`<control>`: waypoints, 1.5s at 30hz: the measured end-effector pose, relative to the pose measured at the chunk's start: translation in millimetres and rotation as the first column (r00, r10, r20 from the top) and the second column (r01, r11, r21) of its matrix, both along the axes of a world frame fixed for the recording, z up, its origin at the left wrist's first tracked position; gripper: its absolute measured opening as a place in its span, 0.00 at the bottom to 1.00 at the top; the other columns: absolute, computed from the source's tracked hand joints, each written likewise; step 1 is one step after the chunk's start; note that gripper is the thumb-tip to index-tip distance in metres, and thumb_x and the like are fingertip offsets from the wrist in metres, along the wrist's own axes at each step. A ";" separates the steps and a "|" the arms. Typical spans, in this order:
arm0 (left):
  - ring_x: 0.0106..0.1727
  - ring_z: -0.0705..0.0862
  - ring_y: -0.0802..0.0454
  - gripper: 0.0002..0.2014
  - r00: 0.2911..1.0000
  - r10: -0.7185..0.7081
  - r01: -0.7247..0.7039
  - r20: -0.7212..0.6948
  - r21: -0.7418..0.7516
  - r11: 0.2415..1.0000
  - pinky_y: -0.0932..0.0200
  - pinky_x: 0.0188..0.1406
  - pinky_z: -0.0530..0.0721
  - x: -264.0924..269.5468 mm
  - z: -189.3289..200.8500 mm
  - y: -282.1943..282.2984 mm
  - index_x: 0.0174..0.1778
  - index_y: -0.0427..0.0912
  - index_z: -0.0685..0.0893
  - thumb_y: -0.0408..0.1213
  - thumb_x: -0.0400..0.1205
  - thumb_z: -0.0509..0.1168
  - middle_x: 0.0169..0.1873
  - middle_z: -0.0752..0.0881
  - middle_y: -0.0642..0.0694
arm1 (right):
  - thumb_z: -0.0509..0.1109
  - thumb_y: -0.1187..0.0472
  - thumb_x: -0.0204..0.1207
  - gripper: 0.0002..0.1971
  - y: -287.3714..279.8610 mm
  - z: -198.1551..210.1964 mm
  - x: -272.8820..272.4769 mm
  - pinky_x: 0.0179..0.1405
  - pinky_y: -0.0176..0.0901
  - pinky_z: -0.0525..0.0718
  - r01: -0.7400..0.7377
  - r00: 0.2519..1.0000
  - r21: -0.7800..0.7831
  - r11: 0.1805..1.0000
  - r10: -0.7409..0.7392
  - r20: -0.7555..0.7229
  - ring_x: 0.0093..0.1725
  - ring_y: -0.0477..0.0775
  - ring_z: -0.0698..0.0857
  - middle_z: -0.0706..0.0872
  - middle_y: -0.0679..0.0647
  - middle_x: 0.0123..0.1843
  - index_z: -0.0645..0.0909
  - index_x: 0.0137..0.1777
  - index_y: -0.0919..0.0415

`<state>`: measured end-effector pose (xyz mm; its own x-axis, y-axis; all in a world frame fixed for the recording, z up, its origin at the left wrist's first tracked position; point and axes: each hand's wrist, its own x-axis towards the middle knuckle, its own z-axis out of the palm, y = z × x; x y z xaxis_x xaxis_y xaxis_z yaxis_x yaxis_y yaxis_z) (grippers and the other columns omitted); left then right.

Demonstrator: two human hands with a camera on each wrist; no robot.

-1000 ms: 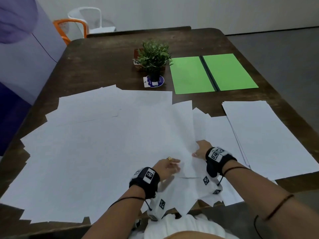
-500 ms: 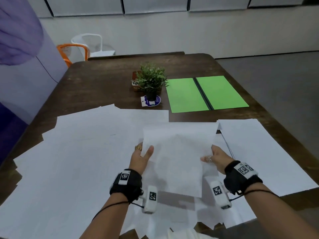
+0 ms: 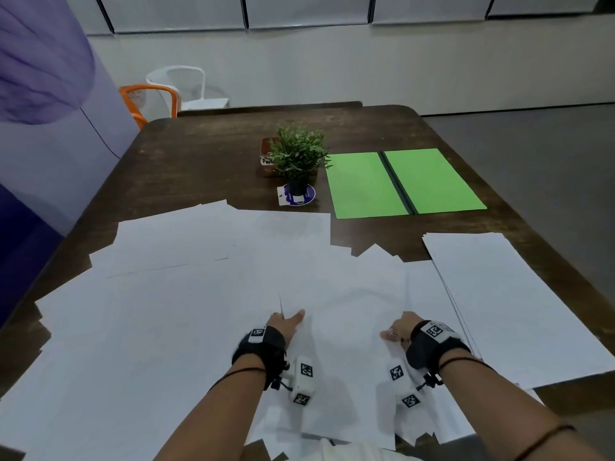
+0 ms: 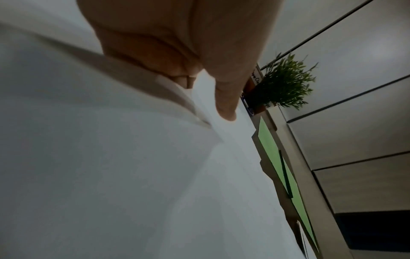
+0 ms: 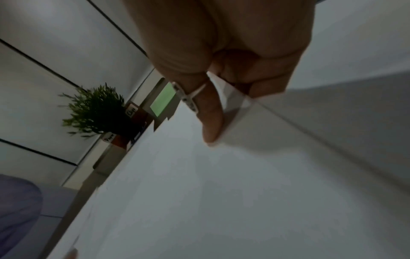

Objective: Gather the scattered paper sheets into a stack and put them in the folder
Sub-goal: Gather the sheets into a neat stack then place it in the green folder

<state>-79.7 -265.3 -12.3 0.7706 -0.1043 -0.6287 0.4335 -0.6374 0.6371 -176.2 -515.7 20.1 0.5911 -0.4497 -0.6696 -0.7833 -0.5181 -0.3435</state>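
Note:
Many white paper sheets (image 3: 166, 311) lie scattered over the near half of the dark wooden table (image 3: 206, 168). Both hands hold one white sheet (image 3: 346, 327) by its side edges, raised a little over the others. My left hand (image 3: 288, 322) pinches its left edge, thumb on top (image 4: 224, 105). My right hand (image 3: 397, 331) pinches the right edge, ringed thumb on top (image 5: 210, 122). A squared stack of sheets (image 3: 506, 304) lies at the right. The open green folder (image 3: 402, 181) lies flat beyond it, at the far right of the table.
A small potted plant (image 3: 298, 161) on a blue coaster stands left of the folder, with a brown labelled box behind it. An orange chair (image 3: 146, 101) and a white chair (image 3: 186, 84) stand past the table's far left corner. A purple wall runs along the left.
One second ago both hands lay low on the sheets near the table edge. They have since taken one sheet by its sides and lifted it; the head view has tilted up.

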 end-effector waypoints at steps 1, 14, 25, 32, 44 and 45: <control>0.65 0.79 0.40 0.41 1.000 0.006 -0.006 0.006 0.015 1.000 0.56 0.62 0.77 -1.0 -3.4 -1.3 0.71 0.31 0.71 0.61 0.73 0.68 0.67 0.79 0.38 | 0.59 0.53 0.84 0.26 2.4 6.6 1.4 0.58 0.32 0.76 -0.055 0.998 -0.005 0.998 0.055 0.010 0.66 0.59 0.78 0.70 0.67 0.75 0.66 0.75 0.71; 0.45 0.88 0.59 0.15 0.853 0.291 0.118 0.433 -0.703 0.701 0.67 0.42 0.85 27.9 130.2 -8.6 0.54 0.41 0.76 0.20 0.77 0.66 0.48 0.87 0.48 | 0.66 0.80 0.74 0.22 0.5 120.4 18.4 0.45 0.28 0.84 -0.073 0.410 0.520 0.851 -0.450 0.793 0.46 0.41 0.87 0.84 0.57 0.55 0.72 0.66 0.67; 0.44 0.82 0.54 0.14 0.564 0.314 0.065 0.764 -0.419 0.906 0.83 0.39 0.73 -7.2 153.5 -37.3 0.60 0.39 0.75 0.38 0.81 0.66 0.44 0.82 0.52 | 0.66 0.73 0.78 0.21 24.1 123.1 29.8 0.69 0.55 0.76 -0.029 0.218 0.341 0.940 -0.327 0.920 0.61 0.51 0.82 0.83 0.48 0.58 0.70 0.65 0.52; 0.53 0.83 0.50 0.25 0.602 0.292 -0.005 0.743 -0.363 0.932 0.62 0.52 0.77 -8.1 133.2 -28.7 0.71 0.45 0.69 0.45 0.79 0.67 0.52 0.81 0.54 | 0.68 0.76 0.75 0.24 30.1 108.0 20.9 0.66 0.51 0.78 -0.049 0.307 0.434 0.900 -0.400 0.864 0.60 0.47 0.82 0.81 0.52 0.60 0.68 0.64 0.51; 0.49 0.84 0.43 0.17 0.553 0.304 -0.015 0.775 -0.355 0.935 0.49 0.51 0.84 -8.7 124.8 -29.8 0.65 0.44 0.69 0.39 0.82 0.63 0.46 0.81 0.52 | 0.59 0.82 0.72 0.26 51.7 114.5 27.0 0.64 0.48 0.78 0.029 0.339 0.399 0.916 -0.385 0.859 0.57 0.52 0.82 0.81 0.46 0.53 0.66 0.62 0.53; 0.49 0.85 0.41 0.15 0.547 0.283 -0.009 0.788 -0.333 0.943 0.48 0.50 0.84 -9.1 127.2 -32.1 0.65 0.43 0.70 0.37 0.83 0.62 0.44 0.81 0.51 | 0.58 0.82 0.73 0.25 52.9 114.7 29.6 0.63 0.48 0.78 0.026 0.338 0.396 0.918 -0.381 0.861 0.58 0.54 0.82 0.81 0.49 0.53 0.66 0.61 0.54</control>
